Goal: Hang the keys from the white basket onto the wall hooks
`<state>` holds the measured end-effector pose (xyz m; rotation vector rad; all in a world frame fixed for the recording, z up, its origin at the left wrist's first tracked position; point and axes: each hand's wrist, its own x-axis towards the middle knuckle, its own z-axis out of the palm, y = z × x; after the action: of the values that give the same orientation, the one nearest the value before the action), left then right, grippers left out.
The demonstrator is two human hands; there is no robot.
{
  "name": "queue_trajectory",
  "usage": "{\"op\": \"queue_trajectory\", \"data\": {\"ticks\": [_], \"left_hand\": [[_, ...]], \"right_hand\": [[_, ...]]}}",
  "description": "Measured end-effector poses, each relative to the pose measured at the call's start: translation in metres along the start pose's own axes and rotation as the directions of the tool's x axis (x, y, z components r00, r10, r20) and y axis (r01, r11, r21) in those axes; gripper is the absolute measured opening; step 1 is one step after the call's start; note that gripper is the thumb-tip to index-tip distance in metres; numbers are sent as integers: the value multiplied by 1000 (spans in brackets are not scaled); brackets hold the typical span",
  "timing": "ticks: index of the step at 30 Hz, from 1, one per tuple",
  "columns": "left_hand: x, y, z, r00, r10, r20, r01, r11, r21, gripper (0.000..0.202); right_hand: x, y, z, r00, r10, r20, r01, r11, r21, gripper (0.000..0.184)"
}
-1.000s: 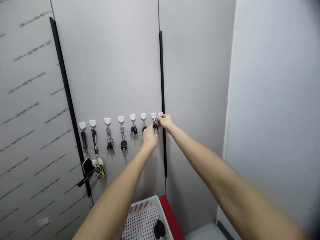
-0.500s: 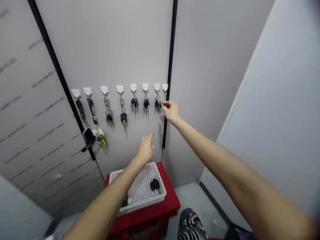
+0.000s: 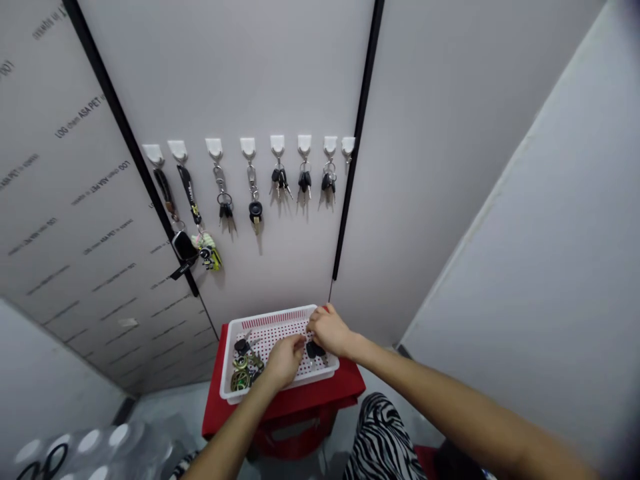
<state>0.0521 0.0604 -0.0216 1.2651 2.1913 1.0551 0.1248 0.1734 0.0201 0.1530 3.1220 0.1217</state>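
Brought right hand (image 3: 327,330) down from the hooks (image 3: 330,145) above the basket (image 3: 280,316) to near black keys (image 3: 315,350) inside its right end, with left hand (image 3: 286,360) just beside. So off the hung keys (image 3: 305,180), seemingly busy at the basket. Can't tell if gripping anything with either.

My left hand (image 3: 286,362) and right hand (image 3: 330,331), fingers bent, lie over a perforated white basket (image 3: 273,317) on a red stand (image 3: 214,400). Black-headed keys (image 3: 315,349) rest beside my right hand; brass-coloured pieces (image 3: 241,380) occupy the left end. Above, key rings (image 3: 255,212) hang from white hooks (image 3: 248,147) on a pale panel (image 3: 240,80). Lower left: capped bottles (image 3: 120,437).
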Motion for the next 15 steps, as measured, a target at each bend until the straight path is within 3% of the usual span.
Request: {"op": "queue_trajectory", "data": {"ticks": [7,12,15], "left_hand": [[-1,-2,0,999,36,-21,-36,999,18,27],[-1,-5,1,1000,9,-21,-9,1000,4,27],[1,-4,-1,994,-4,-107,0,999,-35,31]], "right_hand": [[11,-1,16,1000,-27,-2,27,999,-25,16],[10,0,6,1000,-5,0,5,999,53,16],[8,1,-6,998,43,-40,-34,979,201,16]]}}
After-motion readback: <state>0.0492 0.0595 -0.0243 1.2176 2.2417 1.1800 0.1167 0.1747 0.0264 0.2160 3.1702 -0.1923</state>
